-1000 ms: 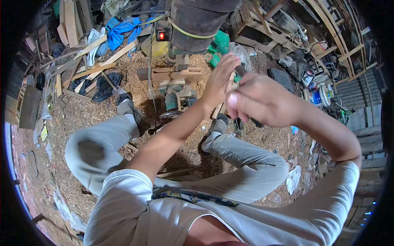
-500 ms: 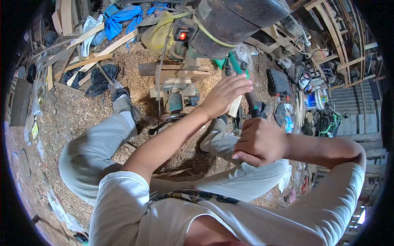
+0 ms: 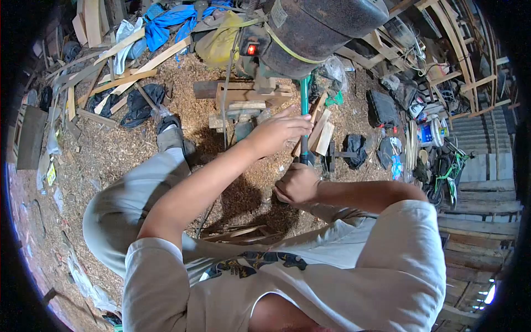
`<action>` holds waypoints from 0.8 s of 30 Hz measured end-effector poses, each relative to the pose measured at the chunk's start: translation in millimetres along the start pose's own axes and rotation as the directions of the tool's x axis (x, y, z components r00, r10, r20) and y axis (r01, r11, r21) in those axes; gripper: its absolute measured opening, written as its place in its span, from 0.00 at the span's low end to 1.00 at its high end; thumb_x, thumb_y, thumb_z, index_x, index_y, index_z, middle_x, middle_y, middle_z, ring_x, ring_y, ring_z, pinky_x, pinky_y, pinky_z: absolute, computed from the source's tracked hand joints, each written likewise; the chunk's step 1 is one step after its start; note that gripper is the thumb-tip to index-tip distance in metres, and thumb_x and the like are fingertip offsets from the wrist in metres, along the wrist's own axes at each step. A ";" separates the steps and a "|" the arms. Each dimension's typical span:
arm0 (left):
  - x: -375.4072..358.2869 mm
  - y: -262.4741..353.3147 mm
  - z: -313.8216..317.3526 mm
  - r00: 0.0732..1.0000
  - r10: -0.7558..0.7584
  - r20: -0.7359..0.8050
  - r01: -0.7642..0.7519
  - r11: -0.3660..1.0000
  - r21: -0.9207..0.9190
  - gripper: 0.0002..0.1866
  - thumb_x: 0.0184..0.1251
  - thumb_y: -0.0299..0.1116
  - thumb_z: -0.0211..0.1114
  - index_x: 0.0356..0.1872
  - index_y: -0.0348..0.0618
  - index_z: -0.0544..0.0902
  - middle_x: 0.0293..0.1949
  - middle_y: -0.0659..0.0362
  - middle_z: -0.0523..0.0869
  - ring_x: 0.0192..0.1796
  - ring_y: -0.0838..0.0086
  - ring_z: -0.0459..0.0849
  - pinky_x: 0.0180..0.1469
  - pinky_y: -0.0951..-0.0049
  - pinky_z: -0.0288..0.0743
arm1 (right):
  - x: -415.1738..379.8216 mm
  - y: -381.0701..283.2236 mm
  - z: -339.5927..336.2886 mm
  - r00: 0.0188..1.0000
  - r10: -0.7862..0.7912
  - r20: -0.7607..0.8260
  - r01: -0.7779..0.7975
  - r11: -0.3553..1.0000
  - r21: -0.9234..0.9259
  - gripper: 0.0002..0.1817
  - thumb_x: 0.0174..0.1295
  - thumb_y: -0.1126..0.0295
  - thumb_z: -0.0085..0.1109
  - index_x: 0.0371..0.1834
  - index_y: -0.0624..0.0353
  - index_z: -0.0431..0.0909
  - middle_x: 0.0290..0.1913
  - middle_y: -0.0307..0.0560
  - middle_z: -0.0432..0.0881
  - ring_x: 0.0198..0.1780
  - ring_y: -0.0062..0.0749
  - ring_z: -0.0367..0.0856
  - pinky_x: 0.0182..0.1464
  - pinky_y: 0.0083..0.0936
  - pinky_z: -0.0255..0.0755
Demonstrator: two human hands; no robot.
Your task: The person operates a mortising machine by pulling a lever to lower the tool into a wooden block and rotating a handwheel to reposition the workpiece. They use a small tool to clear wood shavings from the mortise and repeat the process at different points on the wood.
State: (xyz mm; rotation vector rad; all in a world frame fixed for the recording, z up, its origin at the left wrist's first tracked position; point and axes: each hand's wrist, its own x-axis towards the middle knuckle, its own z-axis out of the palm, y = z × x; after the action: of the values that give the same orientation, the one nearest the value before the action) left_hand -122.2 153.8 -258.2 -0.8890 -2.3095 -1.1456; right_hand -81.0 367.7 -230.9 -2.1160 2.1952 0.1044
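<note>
My right hand (image 3: 298, 183) is closed in a fist around the lower, dark end of a long green rod (image 3: 305, 99). The rod runs straight up from the fist to the underside of a dark rounded machine housing (image 3: 310, 39); how it joins there is hidden. My left hand (image 3: 281, 131) lies against the rod higher up, fingers stretched out and their tips reaching across it. Below the housing stand wooden blocks (image 3: 251, 99) and a green metal part (image 3: 243, 130), partly covered by my left hand. Pale wood pieces (image 3: 325, 138) lie just right of the rod.
A red light glows on the switch box (image 3: 251, 49). Wood shavings (image 3: 182, 83) cover the ground. Planks (image 3: 124, 83), a blue cloth (image 3: 166, 25) and black bags (image 3: 141, 102) lie left. A black case (image 3: 383, 109) and a small green bicycle (image 3: 452, 171) are right.
My right hand has swung left and slightly up with the rod's end, so the rod now stands nearly upright in view. My left hand has shifted left and down, fingers still stretched.
</note>
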 end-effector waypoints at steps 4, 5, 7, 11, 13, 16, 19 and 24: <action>-2.7 6.2 -2.2 0.993 -0.057 0.102 0.052 0.997 0.054 0.30 0.59 0.14 0.63 0.64 0.48 0.87 0.72 0.61 0.83 0.82 0.67 0.71 0.89 0.46 0.53 | 2.8 -0.8 13.7 0.997 0.048 -0.066 -0.048 0.999 0.000 0.22 0.75 0.52 0.57 0.22 0.50 0.79 0.16 0.38 0.80 0.24 0.36 0.82 0.42 0.33 0.72; -0.7 8.9 -2.3 0.991 -0.068 0.119 0.061 0.996 0.067 0.30 0.59 0.16 0.64 0.65 0.45 0.86 0.73 0.59 0.82 0.83 0.67 0.69 0.89 0.48 0.53 | 2.3 -1.5 11.3 0.996 0.050 -0.072 -0.051 0.999 -0.001 0.22 0.75 0.52 0.57 0.22 0.50 0.79 0.16 0.38 0.80 0.24 0.36 0.82 0.42 0.33 0.72; 0.6 10.1 -6.7 0.987 -0.035 0.159 0.017 0.993 0.116 0.31 0.59 0.16 0.65 0.67 0.46 0.84 0.74 0.59 0.80 0.84 0.66 0.68 0.89 0.49 0.54 | 2.0 -1.9 4.2 0.996 0.058 -0.071 -0.055 0.998 0.037 0.24 0.75 0.50 0.57 0.20 0.50 0.79 0.16 0.39 0.80 0.22 0.37 0.81 0.41 0.34 0.72; 6.9 16.9 -17.0 0.978 0.064 0.198 -0.112 0.965 0.239 0.34 0.58 0.18 0.67 0.70 0.46 0.80 0.76 0.58 0.77 0.85 0.64 0.65 0.87 0.50 0.57 | -5.9 -3.2 -15.8 0.997 0.038 -0.061 -0.035 0.998 0.052 0.27 0.75 0.47 0.57 0.18 0.51 0.80 0.15 0.40 0.80 0.20 0.39 0.80 0.38 0.35 0.73; 15.6 28.9 -26.4 0.977 0.082 0.198 -0.129 0.962 0.241 0.34 0.60 0.17 0.64 0.72 0.49 0.79 0.75 0.57 0.77 0.84 0.61 0.66 0.86 0.50 0.60 | -16.7 -6.4 -46.7 0.994 -0.011 -0.106 0.023 0.993 0.118 0.24 0.72 0.50 0.62 0.19 0.50 0.78 0.15 0.40 0.77 0.21 0.41 0.81 0.33 0.37 0.72; 36.1 52.7 -38.5 0.980 0.111 0.166 -0.149 0.961 0.234 0.34 0.61 0.17 0.63 0.72 0.48 0.77 0.75 0.56 0.77 0.83 0.58 0.67 0.84 0.50 0.63 | -31.8 -8.3 -100.7 0.976 -0.010 -0.216 0.054 0.978 0.201 0.23 0.71 0.51 0.65 0.19 0.52 0.78 0.15 0.42 0.76 0.21 0.45 0.80 0.32 0.40 0.72; 56.5 73.0 -49.4 0.982 0.148 0.119 -0.175 0.950 0.258 0.34 0.60 0.14 0.60 0.71 0.44 0.76 0.73 0.53 0.76 0.82 0.54 0.69 0.81 0.52 0.67 | -43.6 -6.8 -165.3 0.966 0.042 -0.254 0.051 0.936 0.349 0.22 0.70 0.53 0.66 0.21 0.53 0.79 0.15 0.44 0.76 0.22 0.50 0.79 0.31 0.43 0.73; 92.8 103.5 -76.5 0.992 0.127 0.008 -0.125 0.969 0.214 0.39 0.61 0.12 0.55 0.78 0.42 0.70 0.77 0.47 0.72 0.81 0.48 0.69 0.80 0.53 0.69 | -56.8 9.6 -239.6 0.834 0.374 -0.405 0.138 0.570 0.810 0.27 0.81 0.51 0.52 0.27 0.61 0.81 0.22 0.42 0.78 0.21 0.29 0.76 0.28 0.32 0.68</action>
State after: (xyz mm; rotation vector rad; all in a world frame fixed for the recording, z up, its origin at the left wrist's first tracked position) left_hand -110.0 172.5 -101.1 -0.9331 -2.2823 -0.8276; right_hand -92.9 397.6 13.4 -1.4947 1.9550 -1.4076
